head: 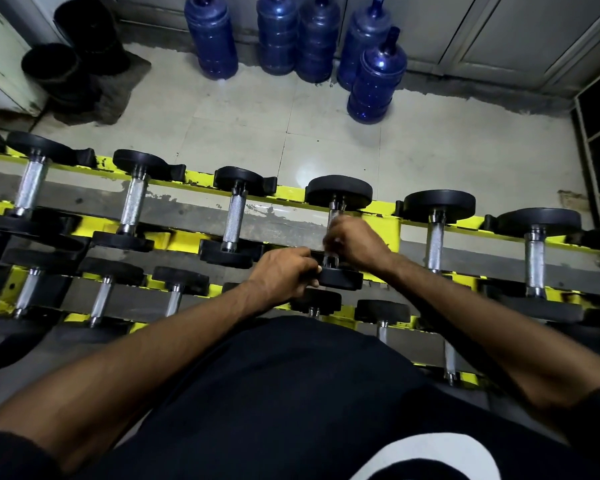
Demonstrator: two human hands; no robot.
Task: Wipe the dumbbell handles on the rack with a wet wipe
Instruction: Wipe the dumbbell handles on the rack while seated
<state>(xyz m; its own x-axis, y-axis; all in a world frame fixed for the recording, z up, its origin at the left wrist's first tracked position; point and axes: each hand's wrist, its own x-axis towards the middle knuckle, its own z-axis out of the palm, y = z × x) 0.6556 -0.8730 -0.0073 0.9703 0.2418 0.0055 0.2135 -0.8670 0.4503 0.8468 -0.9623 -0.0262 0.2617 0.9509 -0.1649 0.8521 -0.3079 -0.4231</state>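
Black shirt (291, 393) fills the bottom of the view, with both bare forearms reaching out from it to one dumbbell (338, 192) on the top row of the rack (198, 177). Right hand (355, 242) is curled round the handle (334, 213), covering most of it, so only a short bright stretch shows beyond the knuckles. It is blurred, and the wet wipe cannot be made out; it is probably folded inside that fist, but I cannot tell. Left hand (283, 273) grips the edge of the near weight (342, 278), fingers curled on its rim, which looks like steadying. This dumbbell lies across both yellow rails, fourth from the left of the six in the row. To its left are three handles (236, 216), to its right two more (435, 244), and a lower row (101, 299) sits closer in, with more part-hidden under the arms. None of these handles looks wet or different from its neighbours, so nothing shows which are done. My judgement is that the job is partway at best: one handle is in hand and many are left. Beyond the rack, blue water bottles (212, 39) stand on the tiled floor (243, 109).
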